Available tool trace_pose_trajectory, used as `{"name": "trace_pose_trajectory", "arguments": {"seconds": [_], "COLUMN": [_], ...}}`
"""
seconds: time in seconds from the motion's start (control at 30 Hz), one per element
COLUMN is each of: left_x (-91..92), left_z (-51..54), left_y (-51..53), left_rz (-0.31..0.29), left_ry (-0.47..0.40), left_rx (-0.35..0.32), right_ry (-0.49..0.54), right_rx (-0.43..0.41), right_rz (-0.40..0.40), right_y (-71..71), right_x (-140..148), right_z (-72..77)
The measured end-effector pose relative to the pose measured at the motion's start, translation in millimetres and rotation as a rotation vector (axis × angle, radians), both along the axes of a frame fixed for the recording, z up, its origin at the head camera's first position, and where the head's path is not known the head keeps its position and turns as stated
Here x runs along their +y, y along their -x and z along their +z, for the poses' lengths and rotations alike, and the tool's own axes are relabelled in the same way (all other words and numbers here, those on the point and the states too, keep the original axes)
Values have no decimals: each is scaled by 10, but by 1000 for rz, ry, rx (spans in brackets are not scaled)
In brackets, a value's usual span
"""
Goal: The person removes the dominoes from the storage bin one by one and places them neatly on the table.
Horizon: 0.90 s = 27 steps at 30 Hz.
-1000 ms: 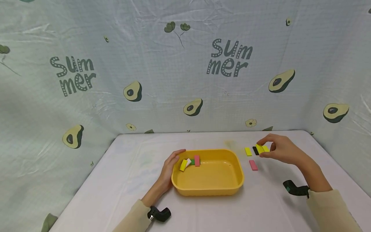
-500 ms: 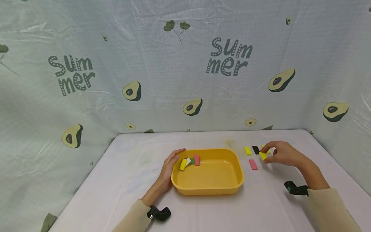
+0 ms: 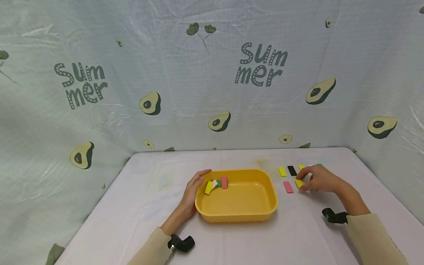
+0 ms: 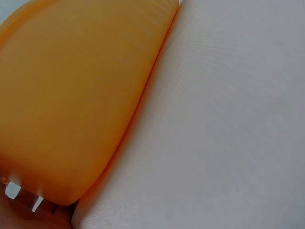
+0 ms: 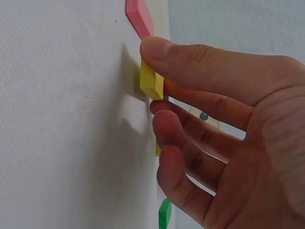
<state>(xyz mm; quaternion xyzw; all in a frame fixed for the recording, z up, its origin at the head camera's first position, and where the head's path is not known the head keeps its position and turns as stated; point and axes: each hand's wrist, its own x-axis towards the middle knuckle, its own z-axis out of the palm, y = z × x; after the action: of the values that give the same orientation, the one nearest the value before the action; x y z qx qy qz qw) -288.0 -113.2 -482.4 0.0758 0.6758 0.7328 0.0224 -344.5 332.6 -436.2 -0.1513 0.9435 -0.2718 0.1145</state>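
Note:
My left hand [image 3: 191,194] rests against the left side of a yellow plastic basin [image 3: 236,218], its fingers reaching along the far left corner. In the left wrist view only part of that hand shows below the basin wall [image 4: 71,105]. Inside the basin lie small flat blocks: yellow [image 3: 208,187], white [image 3: 214,184], green [image 3: 219,184] and pink [image 3: 224,182]. At the right, my right hand [image 3: 319,180] pinches a yellow rectangular block [image 5: 148,81] between thumb and forefinger, close to the tabletop. A pink block [image 3: 288,187] lies just left of it.
Behind the right hand's block, a yellow block [image 3: 282,171], a black block [image 3: 292,170] and another yellow block [image 3: 301,167] lie in a row. A green block [image 3: 319,165] is partly hidden behind the hand. A printed sheet [image 3: 185,73] hangs beyond the white-covered table [image 3: 139,176].
My right hand has drawn the yellow block nearer to me, away from the back row, and lowered it beside the pink block. The left hand and basin stay put.

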Motion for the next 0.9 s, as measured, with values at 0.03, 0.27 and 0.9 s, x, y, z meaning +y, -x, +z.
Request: {"name": "trace_pose_trajectory", "arguments": {"seconds": [0.03,0.27,0.9], "left_x": [1,4,1], "left_z": [1,1,7], "left_y": [1,-6,-8], "left_rz": [-2,-5,8], "left_ry": [-3,-5,6], "left_rx": [0,-8,-4], "right_ry": [-1,-8,2], "right_rx": [-2,-19,-57], "right_rz": [-3,-12,-24], "right_y": [2,23,9], "right_x": [-3,-16,-16], "right_z": [-9,-51,-44]}}
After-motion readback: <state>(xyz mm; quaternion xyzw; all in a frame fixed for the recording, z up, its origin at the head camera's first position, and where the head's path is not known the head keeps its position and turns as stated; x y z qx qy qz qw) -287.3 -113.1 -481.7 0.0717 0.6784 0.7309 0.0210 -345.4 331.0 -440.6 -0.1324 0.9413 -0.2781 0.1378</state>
